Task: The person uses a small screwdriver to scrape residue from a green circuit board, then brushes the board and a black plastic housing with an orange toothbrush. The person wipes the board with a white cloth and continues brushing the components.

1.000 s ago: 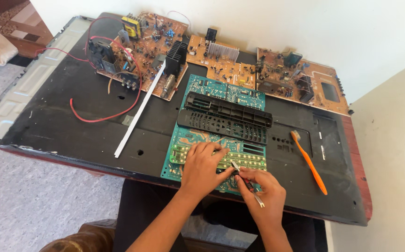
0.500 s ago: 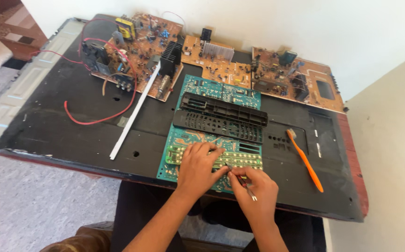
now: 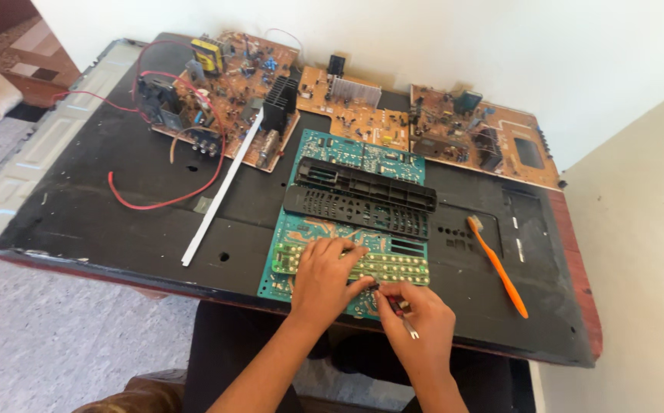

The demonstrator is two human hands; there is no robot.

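Lying at upper left of the frame on the black counter (image 3: 79,206): a brown circuit board (image 3: 221,92) with a yellow part, a black heat sink and a looping red wire (image 3: 156,203). Slanting just right of it, a white strip (image 3: 221,191) running from upper right down to lower left.

Sitting at lower centre, near the front edge of the counter: a green circuit board (image 3: 332,229), long axis running from the bottom of the frame toward the top. Crossing its middle, a black slotted plastic frame (image 3: 358,199), long axis left to right. Crossing its near end, a pale yellow-green button strip (image 3: 393,265), long axis left to right, tilted slightly down to the right.

Pressing flat on that strip's left part, the left hand (image 3: 324,279), fingers (image 3: 343,248) spread apart and resting on the strip and board, clamped on nothing. Touching it just to the right at the board's near edge, the right hand (image 3: 416,321), fingers (image 3: 393,294) pinched together on a thin metal tool (image 3: 407,325), tip aimed up-left at the board's lower edge, tail toward lower right.

Lining the top edge further right: two more brown circuit boards (image 3: 485,134). Lying right of centre, well apart from the hands: an orange toothbrush (image 3: 500,268), bristles toward the upper left, handle toward the lower right.
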